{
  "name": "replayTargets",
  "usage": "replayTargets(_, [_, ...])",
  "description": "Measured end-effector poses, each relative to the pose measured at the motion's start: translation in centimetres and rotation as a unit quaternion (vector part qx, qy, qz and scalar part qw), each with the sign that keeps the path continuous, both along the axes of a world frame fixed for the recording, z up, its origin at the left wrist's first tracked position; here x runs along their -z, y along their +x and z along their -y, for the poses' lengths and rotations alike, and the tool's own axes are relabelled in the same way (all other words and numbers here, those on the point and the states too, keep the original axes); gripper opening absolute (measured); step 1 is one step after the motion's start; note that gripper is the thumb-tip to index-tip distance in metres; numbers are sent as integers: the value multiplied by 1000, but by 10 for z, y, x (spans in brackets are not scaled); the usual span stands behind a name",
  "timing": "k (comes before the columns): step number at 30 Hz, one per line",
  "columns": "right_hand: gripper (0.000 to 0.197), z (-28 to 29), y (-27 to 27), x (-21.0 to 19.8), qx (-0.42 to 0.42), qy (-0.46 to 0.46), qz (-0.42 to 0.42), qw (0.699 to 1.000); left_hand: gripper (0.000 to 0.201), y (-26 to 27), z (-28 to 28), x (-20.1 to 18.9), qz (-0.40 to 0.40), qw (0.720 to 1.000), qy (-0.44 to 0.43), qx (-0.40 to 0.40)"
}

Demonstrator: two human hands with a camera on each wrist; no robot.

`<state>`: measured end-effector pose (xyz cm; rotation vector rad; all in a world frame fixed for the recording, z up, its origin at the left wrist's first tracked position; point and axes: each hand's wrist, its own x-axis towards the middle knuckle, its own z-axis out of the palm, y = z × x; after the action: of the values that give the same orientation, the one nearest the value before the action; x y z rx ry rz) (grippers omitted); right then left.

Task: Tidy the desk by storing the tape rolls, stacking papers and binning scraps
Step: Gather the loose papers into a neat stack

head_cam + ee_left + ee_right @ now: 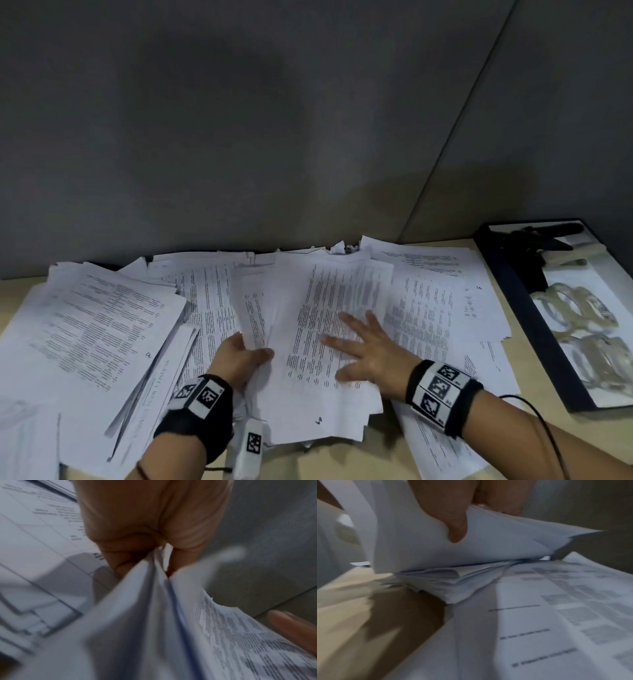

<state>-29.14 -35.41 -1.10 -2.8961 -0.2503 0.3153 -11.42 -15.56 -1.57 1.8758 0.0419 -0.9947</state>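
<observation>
Printed paper sheets cover the desk. My left hand (245,356) grips the left edge of a bundle of sheets (329,308) in the middle, fingers curled round the bent edge. The left wrist view shows that hand (150,520) pinching the folded sheets (154,615). My right hand (366,346) lies flat on top of the same bundle, fingers spread. In the right wrist view its thumb (453,520) presses on a lifted white sheet above a thick stack (447,585). Clear tape rolls (575,308) lie in a dark-rimmed tray (520,301) at the right.
Another loose pile of sheets (102,318) spreads over the left of the desk. Small torn scraps (342,247) sit at the back against the grey partition wall. A black tool (534,240) lies at the tray's far end. Bare desk (544,425) shows beside the tray.
</observation>
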Motion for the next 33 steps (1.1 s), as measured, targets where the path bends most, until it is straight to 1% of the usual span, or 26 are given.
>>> replayTargets(1, [70,2,1,-2,62,-2,-30,998,17,1,0,2,10,1000,-1,-7])
replayTargets(2, [94,3,0,-6,144,-3,-49,988,16,4,-1,4,16,1000,2,-14])
replayTargets(3, [108,6,0,-11,246,24,-53,967,14,7,-3,6,21,1000,4,-20])
replayTargets(4, [108,11,-1,-13,357,86,-31,930,13,11,-8,7,27,999,3,-28])
replayTargets(5, [98,15,-3,-16,466,185,7,865,13,15,-13,9,29,999,1,-31])
replayTargets(6, [82,21,-5,-16,549,297,43,780,13,18,-17,9,28,999,-4,-33])
replayTargets(7, [64,23,-4,-16,598,389,61,698,15,21,-22,8,25,999,-9,-34])
replayTargets(8, [50,23,-2,-19,621,463,43,630,19,23,-26,7,20,999,-18,-35])
replayTargets(9, [48,24,3,-20,617,516,10,594,24,25,-29,4,15,999,-32,-34])
replayTargets(10, [54,21,9,-26,592,544,-23,594,28,26,-30,-1,12,998,-47,-33])
replayTargets(11, [59,18,16,-35,567,556,-45,606,32,27,-30,-6,12,998,-61,-32])
replayTargets(12, [65,15,24,-44,549,560,-47,618,34,29,-30,-11,15,997,-76,-28])
replayTargets(13, [65,14,32,-50,534,564,-26,629,34,30,-27,-18,18,995,-93,-24])
replayTargets(15, [44,10,48,-70,498,576,33,648,19,34,-22,-36,36,991,-125,-23])
replayTargets(16, [39,10,53,-78,486,580,68,650,11,34,-20,-48,50,988,-144,-21])
replayTargets(17, [41,8,58,-88,472,587,97,651,8,35,-18,-60,68,984,-166,-18])
replayTargets(18, [43,8,62,-96,463,591,122,650,8,34,-16,-73,86,978,-187,-17])
replayTargets(19, [43,7,65,-102,453,596,147,647,12,32,-15,-84,104,972,-207,-21])
replayTargets(20, [41,5,67,-111,441,596,159,652,18,30,-14,-94,124,966,-224,-28])
replayTargets(22, [41,-2,72,-118,416,586,160,677,32,26,-12,-107,157,956,-244,-42])
replayTargets(24, [46,-11,75,-121,397,577,158,696,40,22,-9,-115,168,951,-256,-48])
replayTargets(27, [49,-16,71,-115,393,573,167,700,45,18,-13,-119,162,948,-271,-44])
replayTargets(30, [59,-14,63,-106,403,591,165,679,56,19,-20,-115,161,941,-293,-52])
replayTargets(31, [59,-13,62,-103,416,589,164,673,59,20,-20,-112,161,938,-302,-62])
replayTargets(32, [54,-15,62,-102,429,580,159,674,57,20,-20,-110,159,933,-312,-79])
replayTargets(33, [47,-18,63,-100,448,565,159,674,52,19,-18,-109,158,929,-321,-100])
